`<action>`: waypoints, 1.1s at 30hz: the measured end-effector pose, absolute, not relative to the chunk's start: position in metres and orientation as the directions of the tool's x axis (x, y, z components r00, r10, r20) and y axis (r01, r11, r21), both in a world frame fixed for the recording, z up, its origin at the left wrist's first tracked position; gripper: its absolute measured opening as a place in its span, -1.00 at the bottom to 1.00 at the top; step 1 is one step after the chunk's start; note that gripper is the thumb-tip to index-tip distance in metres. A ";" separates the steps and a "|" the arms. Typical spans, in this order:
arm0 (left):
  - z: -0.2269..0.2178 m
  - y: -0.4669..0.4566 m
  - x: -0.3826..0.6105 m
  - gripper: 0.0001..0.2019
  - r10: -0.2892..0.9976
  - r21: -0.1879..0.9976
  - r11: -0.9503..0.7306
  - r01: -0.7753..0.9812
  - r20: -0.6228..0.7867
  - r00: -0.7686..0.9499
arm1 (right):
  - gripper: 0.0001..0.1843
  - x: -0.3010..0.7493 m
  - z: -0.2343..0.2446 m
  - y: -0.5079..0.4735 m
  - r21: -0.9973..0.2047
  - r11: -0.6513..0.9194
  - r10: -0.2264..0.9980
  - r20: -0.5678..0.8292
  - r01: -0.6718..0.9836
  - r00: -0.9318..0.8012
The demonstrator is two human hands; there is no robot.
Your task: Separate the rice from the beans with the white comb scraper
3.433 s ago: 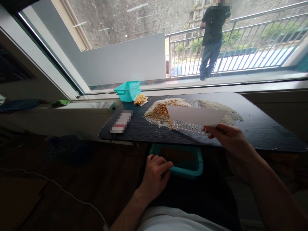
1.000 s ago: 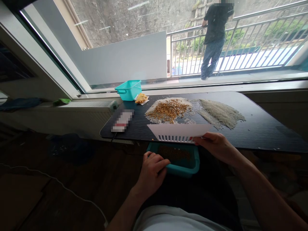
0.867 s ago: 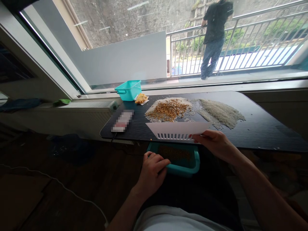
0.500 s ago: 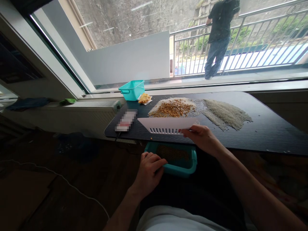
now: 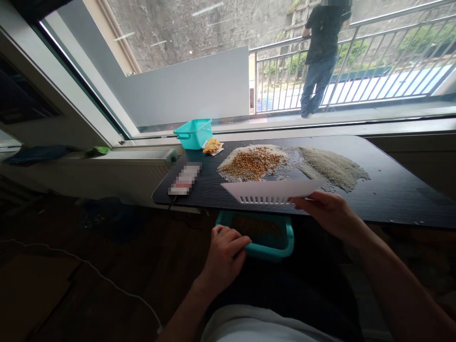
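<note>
My right hand (image 5: 322,205) grips the right end of a white slotted plastic sheet (image 5: 263,190), a row of slots along its lower edge. The sheet is tilted above the front of the dark table. My left hand (image 5: 230,244) is closed over the near left rim of a teal bin (image 5: 272,254), which sits below the table edge and has small brown grains (image 5: 254,225) in its bottom. Behind the sheet lies a pile of yellow-orange kernels (image 5: 254,160) mixed with white rice. A heap of plain rice (image 5: 331,166) is to the right of it.
A second teal bin (image 5: 194,134) stands at the table's back left, beside yellow food pieces (image 5: 213,146) on white paper. A pixelated flat object (image 5: 185,178) with a cable lies on the left of the table (image 5: 392,194). Beyond the window, a person (image 5: 322,57) stands at a railing.
My right hand has moved right and slightly nearer with the white slotted sheet. My left hand stays on the bin's rim.
</note>
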State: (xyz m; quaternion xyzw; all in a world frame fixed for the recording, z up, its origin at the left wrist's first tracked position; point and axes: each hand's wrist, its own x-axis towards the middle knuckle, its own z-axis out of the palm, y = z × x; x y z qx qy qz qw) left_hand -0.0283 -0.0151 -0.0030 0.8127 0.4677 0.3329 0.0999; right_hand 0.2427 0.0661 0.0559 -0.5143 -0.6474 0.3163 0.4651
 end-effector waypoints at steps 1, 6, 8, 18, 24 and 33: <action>-0.004 -0.016 -0.023 -0.76 0.827 0.477 -0.543 0.691 0.449 0.340 | -0.61 0.251 0.057 0.063 -0.904 0.240 0.962 0.271 0.353 0.041; -0.011 -0.016 0.002 -0.77 0.828 0.524 -0.552 0.648 0.434 0.354 | -0.79 0.274 0.068 0.060 -0.934 0.117 0.894 0.247 0.338 0.372; -0.012 -0.016 0.006 -0.77 0.829 0.524 -0.549 0.651 0.439 0.346 | -0.78 0.275 0.068 0.066 -0.940 0.114 0.892 0.240 0.322 0.384; -0.002 -0.025 -0.002 -0.70 0.826 0.499 -0.537 0.680 0.476 0.303 | -0.55 0.270 0.049 0.090 -0.949 0.153 0.940 0.226 0.274 0.256; 0.002 -0.024 -0.007 -0.70 0.829 0.507 -0.528 0.681 0.483 0.283 | -0.52 0.273 0.052 0.080 -0.947 0.150 0.957 0.211 0.285 0.198; -0.001 -0.023 -0.005 -0.71 0.837 0.500 -0.519 0.693 0.462 0.293 | -0.57 0.261 0.055 0.100 -0.944 0.183 0.957 0.235 0.276 0.171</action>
